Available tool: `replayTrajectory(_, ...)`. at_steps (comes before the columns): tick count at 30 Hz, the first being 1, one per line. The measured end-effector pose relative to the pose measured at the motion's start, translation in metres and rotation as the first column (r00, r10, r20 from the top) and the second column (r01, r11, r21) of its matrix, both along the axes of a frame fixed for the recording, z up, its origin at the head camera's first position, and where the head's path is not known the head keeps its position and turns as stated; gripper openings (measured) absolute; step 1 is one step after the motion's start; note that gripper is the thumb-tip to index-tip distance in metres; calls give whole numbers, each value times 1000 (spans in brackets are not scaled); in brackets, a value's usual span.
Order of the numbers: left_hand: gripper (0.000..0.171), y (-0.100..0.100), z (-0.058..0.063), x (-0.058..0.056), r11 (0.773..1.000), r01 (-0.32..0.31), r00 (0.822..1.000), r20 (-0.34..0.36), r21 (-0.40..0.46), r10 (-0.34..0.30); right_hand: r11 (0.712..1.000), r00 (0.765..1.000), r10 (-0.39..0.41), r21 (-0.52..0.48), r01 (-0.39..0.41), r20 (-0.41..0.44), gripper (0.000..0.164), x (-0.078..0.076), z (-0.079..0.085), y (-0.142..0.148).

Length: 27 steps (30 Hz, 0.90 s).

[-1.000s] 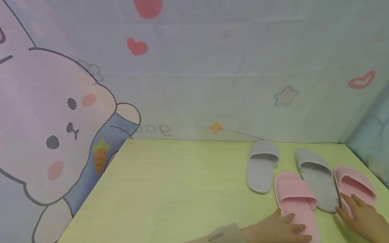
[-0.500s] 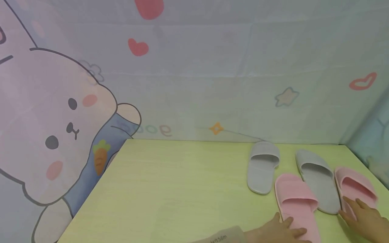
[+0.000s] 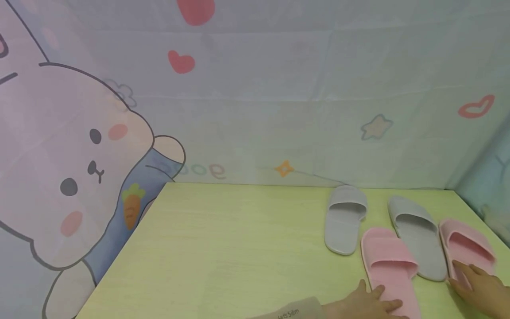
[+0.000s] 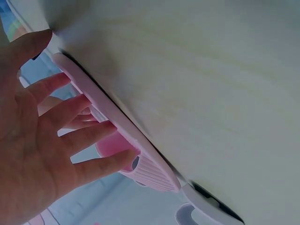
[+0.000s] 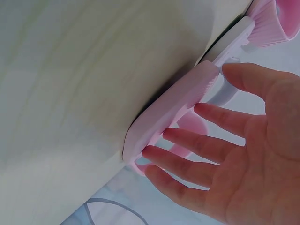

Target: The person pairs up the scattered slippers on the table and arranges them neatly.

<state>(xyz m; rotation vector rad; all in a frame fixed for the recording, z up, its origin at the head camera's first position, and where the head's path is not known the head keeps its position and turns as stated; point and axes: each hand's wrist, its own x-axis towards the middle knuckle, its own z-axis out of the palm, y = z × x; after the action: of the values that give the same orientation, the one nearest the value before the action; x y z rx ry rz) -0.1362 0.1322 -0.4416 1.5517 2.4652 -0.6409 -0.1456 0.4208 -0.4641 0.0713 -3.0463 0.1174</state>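
Note:
Side by side on the table lie two pink slippers and two grey ones. My left hand (image 3: pixel 364 302) rests on the footbed of the nearer pink slipper (image 3: pixel 390 259), its fingers spread. The left wrist view shows those fingertips along the edge of that pink slipper (image 4: pixel 101 99). At the far right, my right hand (image 3: pixel 483 290) touches the heel part of the other pink slipper (image 3: pixel 468 241). Extended fingers reach that pink slipper (image 5: pixel 168 105) in the right wrist view. One grey slipper (image 3: pixel 422 243) lies between the pink pair; the other grey slipper (image 3: pixel 344 226) stands further back, to the left.
The pale yellow-green table (image 3: pixel 223 248) stretches left of the slippers. Behind it hangs a printed cloth (image 3: pixel 255 119) with hearts, a star and a large cartoon bunny (image 3: pixel 91 164). The table's right edge runs close beside the right pink slipper.
My right hand has drawn slightly back and to the right over its pink slipper. The left hand has shifted slightly down. The slippers stay nearly where they were.

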Motion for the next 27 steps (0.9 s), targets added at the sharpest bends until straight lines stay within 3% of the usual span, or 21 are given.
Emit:
replayTrajectory(14, 51, 4, 5, 0, 999, -54, 997, 49, 6, 54, 999, 999, 16, 28, -17, 44, 48, -4, -2, 7)
replayTrajectory(20, 52, 3, 7, -1, 999, -44, 998, 49, -6, 44, 999, 996, 17, 48, -22, 92, 49, -4, 1, 4)
replayTrajectory(27, 49, 4, 7, -1, 996, -86, 993, 84, -2, 86, 998, 991, -5, 57, -2, 132, 46, 1, 3, -4)
